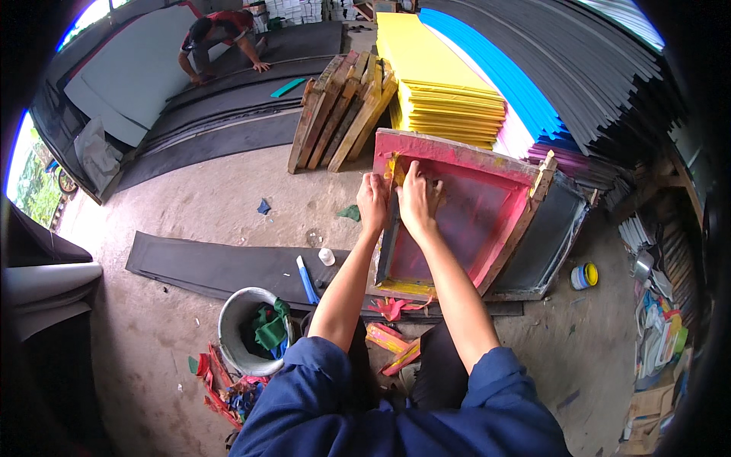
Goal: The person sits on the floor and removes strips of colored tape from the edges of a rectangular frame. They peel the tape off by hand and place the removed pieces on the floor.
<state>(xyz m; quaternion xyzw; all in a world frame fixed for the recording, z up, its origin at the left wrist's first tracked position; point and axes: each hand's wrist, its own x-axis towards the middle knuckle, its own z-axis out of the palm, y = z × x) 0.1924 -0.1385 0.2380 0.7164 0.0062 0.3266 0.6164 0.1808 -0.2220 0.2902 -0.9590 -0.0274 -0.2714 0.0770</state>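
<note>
Closely curled, the left hand (372, 202) grips the left bar of a pink- and yellow-stained rectangular wooden frame (457, 152) strung with translucent mesh. Beside it, the right hand (419, 199) works bent fingers over the inner upper-left corner; whether they pinch anything cannot be told. The frame stands tilted in front of the person's knees, with a dark-meshed rectangular frame (547, 244) just behind it. Below its lower bar lie shreds of red material (392, 308). Left of the forearms, a blue-handled knife with a pale blade (308, 283) and a small white plastic container (327, 257) lie near a grey-white round bucket (229, 344) with green cloth (270, 333) inside. Beyond, stained wooden frames (343, 114) lean together beside a stack of yellow sheets (434, 61). Farther off at upper left, a co-worker (221, 32) bends over long black sheets (301, 42).
</note>
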